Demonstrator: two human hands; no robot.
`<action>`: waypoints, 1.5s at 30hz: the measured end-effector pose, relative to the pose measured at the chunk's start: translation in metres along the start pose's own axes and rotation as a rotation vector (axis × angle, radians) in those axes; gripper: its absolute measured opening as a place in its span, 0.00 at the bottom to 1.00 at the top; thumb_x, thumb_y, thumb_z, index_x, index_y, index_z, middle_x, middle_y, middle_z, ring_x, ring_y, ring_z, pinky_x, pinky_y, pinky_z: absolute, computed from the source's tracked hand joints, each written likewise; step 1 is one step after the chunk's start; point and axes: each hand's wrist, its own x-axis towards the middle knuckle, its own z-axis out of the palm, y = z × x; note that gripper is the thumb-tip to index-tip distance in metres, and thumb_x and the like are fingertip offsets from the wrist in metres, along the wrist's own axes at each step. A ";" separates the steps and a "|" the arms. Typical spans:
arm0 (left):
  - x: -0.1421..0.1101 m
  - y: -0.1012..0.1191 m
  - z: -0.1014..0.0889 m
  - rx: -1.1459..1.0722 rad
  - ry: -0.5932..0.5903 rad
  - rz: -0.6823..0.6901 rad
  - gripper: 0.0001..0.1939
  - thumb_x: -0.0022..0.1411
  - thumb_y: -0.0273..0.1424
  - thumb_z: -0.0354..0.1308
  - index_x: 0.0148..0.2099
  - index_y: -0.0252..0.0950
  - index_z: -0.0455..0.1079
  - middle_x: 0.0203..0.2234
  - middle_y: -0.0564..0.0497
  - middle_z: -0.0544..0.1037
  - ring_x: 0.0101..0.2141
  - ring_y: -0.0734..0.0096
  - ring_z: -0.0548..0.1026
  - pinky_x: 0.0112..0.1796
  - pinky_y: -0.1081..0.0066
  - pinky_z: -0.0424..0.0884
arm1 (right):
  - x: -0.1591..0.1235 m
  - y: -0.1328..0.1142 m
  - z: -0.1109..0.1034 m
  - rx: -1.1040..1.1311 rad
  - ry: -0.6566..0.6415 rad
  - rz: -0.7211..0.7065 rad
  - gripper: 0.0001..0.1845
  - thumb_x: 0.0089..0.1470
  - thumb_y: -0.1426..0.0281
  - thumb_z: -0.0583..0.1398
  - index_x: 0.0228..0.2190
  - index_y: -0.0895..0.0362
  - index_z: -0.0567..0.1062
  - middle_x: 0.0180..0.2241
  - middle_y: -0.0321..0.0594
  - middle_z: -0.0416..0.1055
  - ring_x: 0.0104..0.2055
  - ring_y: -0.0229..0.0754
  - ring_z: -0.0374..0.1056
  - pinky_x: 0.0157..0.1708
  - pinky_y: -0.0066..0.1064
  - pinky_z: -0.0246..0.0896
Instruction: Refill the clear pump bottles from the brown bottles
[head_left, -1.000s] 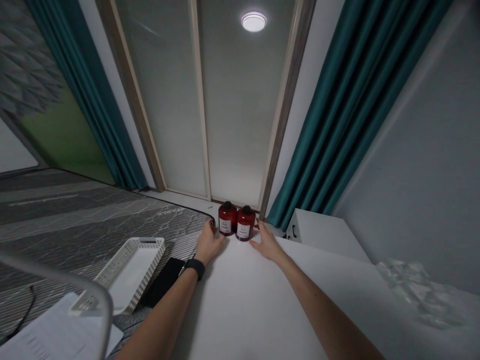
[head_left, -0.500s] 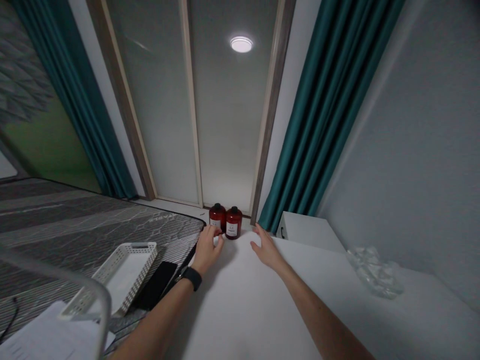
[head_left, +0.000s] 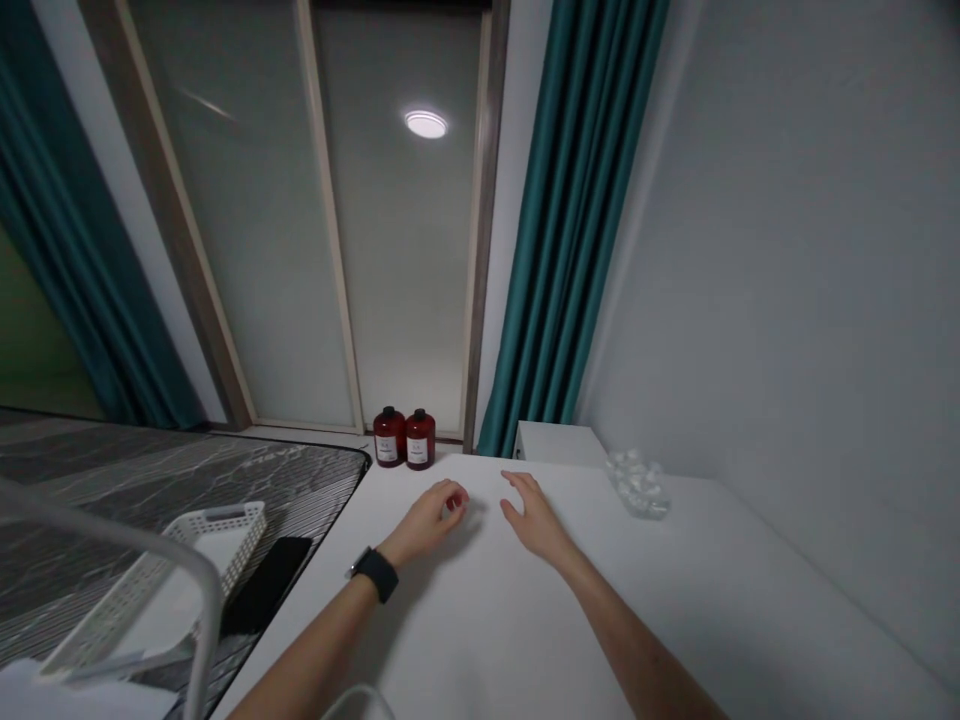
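Just beneath our hands lies the white tabletop (head_left: 480, 640); our left hand (head_left: 429, 521) curls loosely, half open, holding nothing; our right hand (head_left: 536, 518) spreads open and empty; ahead of both, two dark red labelled bottles (head_left: 389, 437) stand side by side, touching, at the tabletop's far edge.

one left hand (head_left: 427, 522), one right hand (head_left: 536, 520), two dark red bottles (head_left: 390, 437), one white basket (head_left: 225, 530), one black phone (head_left: 264, 585), one ceiling light (head_left: 426, 124)
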 end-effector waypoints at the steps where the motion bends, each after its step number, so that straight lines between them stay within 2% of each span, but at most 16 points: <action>1: -0.001 0.005 0.002 -0.010 -0.014 0.002 0.06 0.62 0.27 0.53 0.39 0.36 0.71 0.33 0.49 0.75 0.34 0.66 0.73 0.32 0.72 0.68 | -0.007 -0.002 -0.005 0.001 0.012 0.001 0.24 0.54 0.73 0.57 0.53 0.54 0.71 0.51 0.46 0.69 0.55 0.48 0.65 0.60 0.47 0.58; 5: -0.008 0.024 0.009 -0.051 -0.035 0.002 0.06 0.63 0.28 0.53 0.40 0.36 0.71 0.34 0.49 0.77 0.35 0.66 0.74 0.32 0.72 0.67 | -0.030 -0.008 -0.017 0.004 0.059 0.006 0.22 0.54 0.73 0.56 0.51 0.54 0.72 0.49 0.46 0.70 0.54 0.48 0.66 0.59 0.46 0.59; 9: -0.018 0.033 0.014 -0.097 0.006 -0.030 0.09 0.66 0.31 0.50 0.41 0.36 0.71 0.34 0.49 0.78 0.34 0.67 0.75 0.31 0.72 0.67 | -0.043 -0.013 -0.017 0.006 0.110 0.020 0.22 0.54 0.74 0.55 0.51 0.54 0.72 0.50 0.46 0.69 0.54 0.47 0.67 0.58 0.44 0.61; 14: -0.032 0.028 0.024 -0.125 0.096 -0.089 0.10 0.66 0.33 0.51 0.36 0.36 0.72 0.31 0.48 0.78 0.31 0.66 0.72 0.30 0.71 0.65 | -0.050 -0.013 -0.009 0.008 0.146 0.049 0.21 0.54 0.75 0.54 0.49 0.54 0.73 0.45 0.44 0.72 0.48 0.46 0.70 0.52 0.42 0.65; 17: -0.038 0.023 0.032 -0.108 0.079 -0.099 0.11 0.66 0.33 0.50 0.36 0.36 0.72 0.30 0.48 0.77 0.30 0.66 0.72 0.30 0.71 0.65 | -0.058 -0.009 -0.007 0.007 0.147 0.078 0.19 0.55 0.74 0.53 0.48 0.54 0.74 0.38 0.41 0.74 0.40 0.45 0.72 0.46 0.40 0.67; 20: -0.042 0.021 0.038 -0.054 0.081 -0.068 0.10 0.67 0.31 0.49 0.37 0.36 0.71 0.31 0.48 0.77 0.32 0.65 0.72 0.34 0.69 0.67 | -0.068 -0.006 -0.011 0.009 0.153 0.119 0.20 0.58 0.71 0.53 0.51 0.54 0.71 0.34 0.39 0.74 0.36 0.43 0.71 0.43 0.38 0.68; 23: -0.045 0.022 0.042 0.025 0.055 0.001 0.09 0.66 0.29 0.50 0.37 0.38 0.71 0.32 0.48 0.77 0.34 0.64 0.73 0.38 0.67 0.68 | -0.077 -0.007 -0.016 0.003 0.125 0.159 0.21 0.59 0.70 0.52 0.54 0.54 0.68 0.33 0.38 0.73 0.37 0.43 0.70 0.43 0.37 0.68; 26: -0.048 0.022 0.042 0.057 0.031 0.045 0.09 0.66 0.28 0.50 0.37 0.38 0.71 0.32 0.48 0.77 0.35 0.63 0.74 0.39 0.67 0.68 | -0.080 -0.012 -0.017 -0.030 0.063 0.163 0.20 0.59 0.72 0.52 0.52 0.54 0.70 0.33 0.39 0.73 0.38 0.45 0.70 0.45 0.39 0.66; 31: -0.052 0.018 0.038 0.039 0.040 0.004 0.09 0.67 0.28 0.49 0.38 0.38 0.71 0.33 0.49 0.77 0.35 0.65 0.74 0.39 0.68 0.69 | -0.081 -0.021 -0.009 -0.048 -0.006 0.122 0.17 0.56 0.75 0.54 0.45 0.53 0.75 0.35 0.40 0.74 0.42 0.47 0.69 0.48 0.41 0.63; 37: -0.054 0.017 0.042 0.074 -0.067 0.037 0.10 0.65 0.24 0.51 0.39 0.39 0.73 0.33 0.49 0.78 0.39 0.63 0.74 0.42 0.66 0.69 | -0.085 -0.019 -0.004 -0.080 -0.026 0.114 0.26 0.53 0.77 0.54 0.54 0.54 0.69 0.37 0.41 0.73 0.43 0.47 0.69 0.49 0.42 0.63; 45: -0.056 0.016 0.043 0.051 -0.066 0.029 0.10 0.67 0.27 0.50 0.41 0.39 0.73 0.36 0.48 0.78 0.41 0.62 0.74 0.44 0.64 0.69 | -0.087 -0.020 -0.006 -0.150 -0.084 0.116 0.23 0.53 0.77 0.56 0.51 0.53 0.72 0.38 0.41 0.74 0.45 0.48 0.69 0.51 0.43 0.61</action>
